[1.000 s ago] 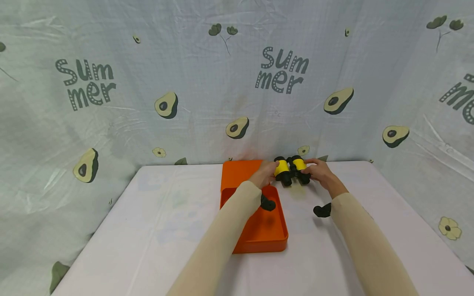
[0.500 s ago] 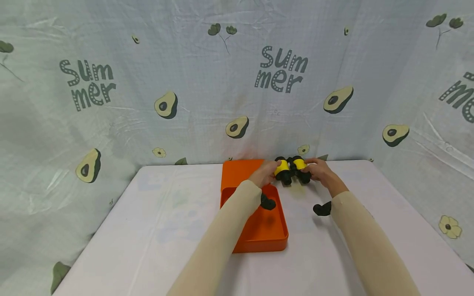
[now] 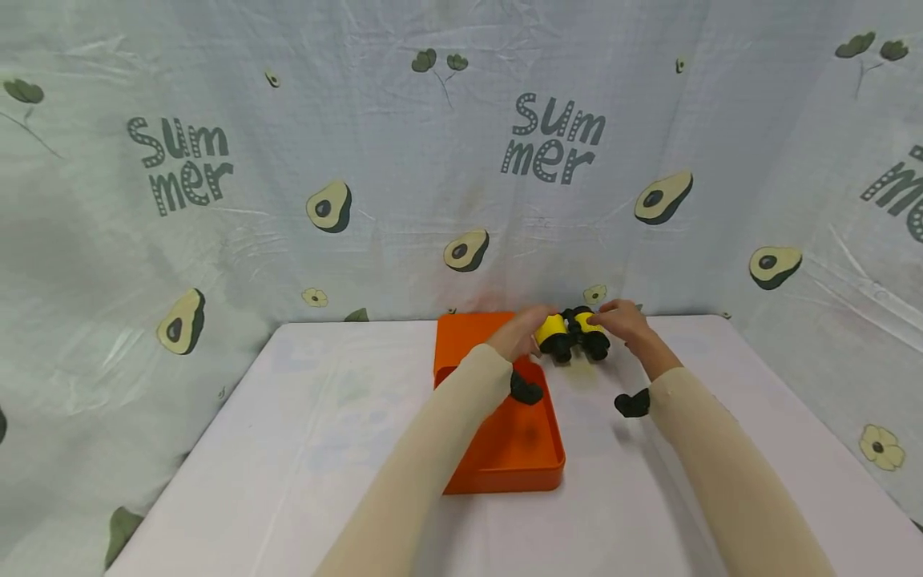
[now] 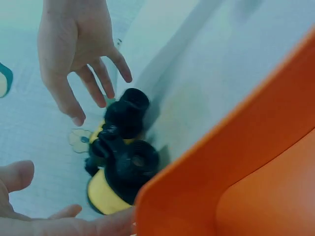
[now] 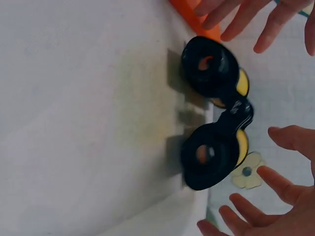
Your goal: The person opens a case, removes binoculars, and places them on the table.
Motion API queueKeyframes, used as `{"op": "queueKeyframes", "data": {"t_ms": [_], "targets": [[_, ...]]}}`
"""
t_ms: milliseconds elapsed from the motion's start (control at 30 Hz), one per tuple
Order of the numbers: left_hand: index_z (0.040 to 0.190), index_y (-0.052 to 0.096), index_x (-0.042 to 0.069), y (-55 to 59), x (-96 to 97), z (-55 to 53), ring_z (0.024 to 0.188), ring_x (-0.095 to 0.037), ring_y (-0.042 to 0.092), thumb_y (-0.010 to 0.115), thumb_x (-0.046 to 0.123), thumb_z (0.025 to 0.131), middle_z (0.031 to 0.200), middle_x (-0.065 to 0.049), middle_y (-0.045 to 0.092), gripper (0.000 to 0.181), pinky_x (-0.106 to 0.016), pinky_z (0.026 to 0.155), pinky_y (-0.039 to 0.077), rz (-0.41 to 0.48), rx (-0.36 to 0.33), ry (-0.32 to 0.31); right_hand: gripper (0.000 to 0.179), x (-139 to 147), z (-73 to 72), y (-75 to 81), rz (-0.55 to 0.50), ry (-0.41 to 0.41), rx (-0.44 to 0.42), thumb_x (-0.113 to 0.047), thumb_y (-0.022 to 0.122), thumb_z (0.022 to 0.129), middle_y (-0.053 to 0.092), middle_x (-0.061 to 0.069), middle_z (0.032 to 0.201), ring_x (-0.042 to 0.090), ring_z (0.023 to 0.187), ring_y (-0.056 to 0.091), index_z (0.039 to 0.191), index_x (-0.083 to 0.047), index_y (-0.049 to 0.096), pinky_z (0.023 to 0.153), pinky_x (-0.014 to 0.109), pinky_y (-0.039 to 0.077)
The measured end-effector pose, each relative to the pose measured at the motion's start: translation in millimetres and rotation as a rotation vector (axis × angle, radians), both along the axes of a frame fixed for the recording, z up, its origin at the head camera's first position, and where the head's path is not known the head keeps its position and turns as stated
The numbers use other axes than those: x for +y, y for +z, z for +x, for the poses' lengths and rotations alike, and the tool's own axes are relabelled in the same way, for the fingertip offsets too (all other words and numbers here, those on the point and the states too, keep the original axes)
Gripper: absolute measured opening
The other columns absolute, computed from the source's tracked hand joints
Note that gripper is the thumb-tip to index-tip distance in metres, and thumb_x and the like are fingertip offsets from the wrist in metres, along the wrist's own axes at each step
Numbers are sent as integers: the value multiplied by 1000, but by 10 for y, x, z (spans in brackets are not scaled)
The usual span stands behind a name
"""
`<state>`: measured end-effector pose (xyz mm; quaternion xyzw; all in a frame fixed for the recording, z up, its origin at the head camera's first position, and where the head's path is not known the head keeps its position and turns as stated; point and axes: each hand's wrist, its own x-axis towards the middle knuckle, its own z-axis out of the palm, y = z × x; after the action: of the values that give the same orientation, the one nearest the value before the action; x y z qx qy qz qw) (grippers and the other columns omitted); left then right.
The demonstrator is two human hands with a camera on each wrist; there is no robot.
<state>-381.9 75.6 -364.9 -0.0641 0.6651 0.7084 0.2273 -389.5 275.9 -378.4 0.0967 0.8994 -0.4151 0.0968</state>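
Observation:
A pair of black and yellow binoculars (image 3: 554, 332) stands near the far edge of the table, eyepieces towards me. My left hand (image 3: 521, 330) is at its left barrel, fingers spread. On the other side, my right hand (image 3: 624, 322) hovers by the right barrel with loosely bent fingers. In the right wrist view a gap shows between the right hand (image 5: 295, 191) and the binoculars (image 5: 225, 155). The left wrist view shows the left thumb (image 4: 18, 175) raised away from the yellow barrel, with a fingertip overlapping its lower edge.
An orange box (image 3: 505, 479) lies open under my left forearm, its orange lid (image 3: 467, 338) folded back towards the wall. A white cloth with avocado prints hangs behind the table (image 3: 339, 449). Small black pieces (image 3: 632, 403) stick out at both wrists.
Both hands have let go of the binoculars, their fingers lifting and spreading off the barrels. The binoculars stay in about the same place. The head view has shifted slightly.

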Motion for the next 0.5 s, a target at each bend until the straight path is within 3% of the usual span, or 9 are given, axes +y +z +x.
{"op": "queueKeyframes", "data": {"t_ms": [200,367,500], "targets": [[156,36,1,159,-64,-17,151,-42,34,63,26,103,163,-20,37,65,-61,122,35,-91,82,49,62,-137,-3,218,56,11,127,-30,58,99,38,30,157,47,141,40,149,4,45,119,62,36],[155,40,4,234,-209,-42,149,-41,36,64,27,102,163,-18,38,62,-55,122,38,-115,133,23,56,-225,15,369,114,56,204,-26,59,99,47,30,150,45,128,54,146,4,49,110,57,48],[153,45,5,275,-364,-55,147,-40,41,62,31,103,162,-15,40,59,-53,119,42,-145,188,22,53,-288,57,461,159,115,250,-23,59,101,45,33,151,48,130,52,145,4,50,109,57,49]]}}
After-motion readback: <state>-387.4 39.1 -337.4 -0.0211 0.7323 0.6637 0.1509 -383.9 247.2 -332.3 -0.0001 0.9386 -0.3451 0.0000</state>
